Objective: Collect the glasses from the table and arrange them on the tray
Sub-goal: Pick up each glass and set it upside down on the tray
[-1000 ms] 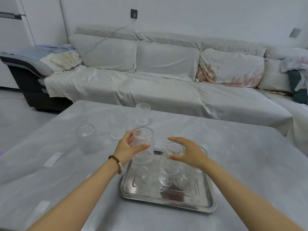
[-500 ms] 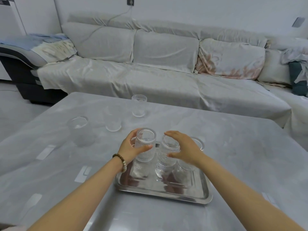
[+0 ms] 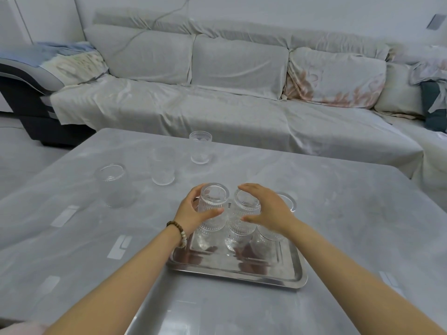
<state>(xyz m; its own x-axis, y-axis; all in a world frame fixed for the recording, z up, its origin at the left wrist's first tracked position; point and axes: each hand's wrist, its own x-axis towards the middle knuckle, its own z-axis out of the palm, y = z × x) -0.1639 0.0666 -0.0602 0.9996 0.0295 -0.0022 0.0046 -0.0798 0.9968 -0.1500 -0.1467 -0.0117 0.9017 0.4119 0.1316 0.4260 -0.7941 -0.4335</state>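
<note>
A steel tray (image 3: 244, 272) lies on the grey table (image 3: 338, 213) in front of me. Three clear ribbed glasses stand at its far end. My left hand (image 3: 193, 211) wraps around the left glass (image 3: 214, 209), which rests on the tray. My right hand (image 3: 268, 211) grips the middle glass (image 3: 244, 213), also down on the tray. A third glass (image 3: 283, 206) stands to the right, mostly hidden behind my right hand. Three more glasses stand on the table to the far left: a wide one (image 3: 113, 187), a plain one (image 3: 163, 168) and a ribbed one (image 3: 200, 147).
A long sofa (image 3: 217, 93) draped in light cloth runs behind the table, with cushions on the right. A dark chair (image 3: 26, 93) with folded cloths stands at the far left. The table's far edge lies just past the ribbed glass.
Both hands have lowered their glasses from above the tray down onto it, side by side. The view has tilted downward and closer to the tray.
</note>
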